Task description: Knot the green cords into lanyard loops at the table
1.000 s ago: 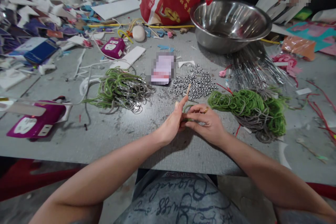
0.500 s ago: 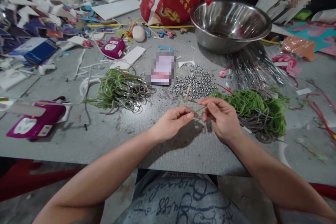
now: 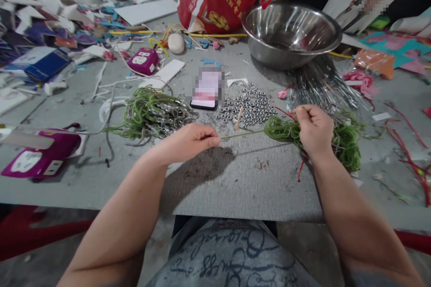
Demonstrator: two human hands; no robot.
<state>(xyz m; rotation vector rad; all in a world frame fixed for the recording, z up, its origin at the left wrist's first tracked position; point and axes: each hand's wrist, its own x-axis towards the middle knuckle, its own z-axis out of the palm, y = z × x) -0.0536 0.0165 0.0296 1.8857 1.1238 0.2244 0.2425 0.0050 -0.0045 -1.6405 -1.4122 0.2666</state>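
A: What's nearest?
B: A grey cloth T-shirt with dark lettering (image 3: 232, 251), at the near edge of the grey textured table (image 3: 242, 188).
A: And the hands?
B: The left hand (image 3: 193, 142) pinches a thin green cord (image 3: 242, 134) between thumb and fingers. It runs taut above the table to the right hand (image 3: 315, 132), whose curled fingers are clamped on it.
A: What's around them?
B: Behind the right hand, a thick bundle of green and grey cords (image 3: 346, 145); beyond the left, a loose heap of green cords (image 3: 143, 107).
A: Farther?
B: Centre, scattered round silver beads (image 3: 254, 105), with a black-edged rectangular phone (image 3: 206, 92) to their left. Far right, a shiny round metal bowl (image 3: 283, 56); left of it, a red bag with gold print (image 3: 225, 2).
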